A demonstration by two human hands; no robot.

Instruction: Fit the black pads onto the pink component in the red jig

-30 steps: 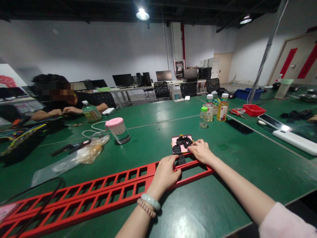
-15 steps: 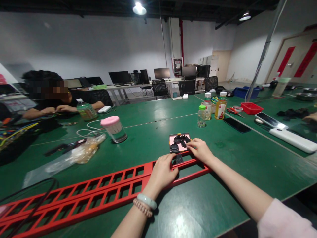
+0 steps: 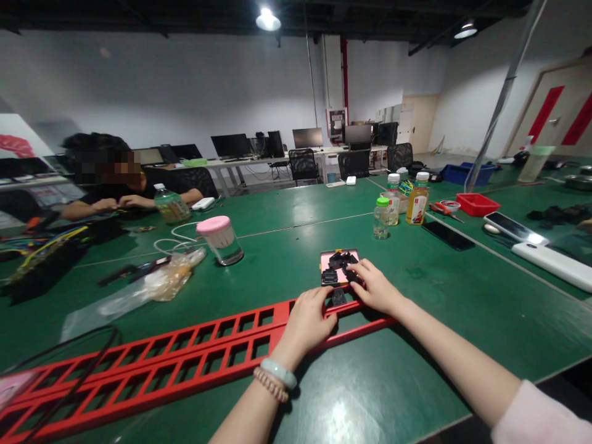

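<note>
Red slotted frame (image 3: pixel 280 313) on the counter (image 3: pixel 393 382), running from the wearer's twelve o'clock to ten, where it's cut off. Left hand (image 3: pixel 309 317) curled over it, likely steadying; fingertips partly hidden, can't tell grip. Black piece (image 3: pixel 338 297) at that hand's two o'clock. Tray (image 3: pixel 324 261) just beyond, presumably for easy reach; right hand (image 3: pixel 375 288) has bent fingers at its black parts (image 3: pixel 341 258), can't tell if pinching.

Your long red frame (image 3: pixel 280 313) lies flat and slanting, with two rows of openings. A black piece (image 3: pixel 339 297) sits at its far row; just beyond, a pink-lined tray (image 3: pixel 325 263) holds jumbled black parts (image 3: pixel 341 259).
</note>
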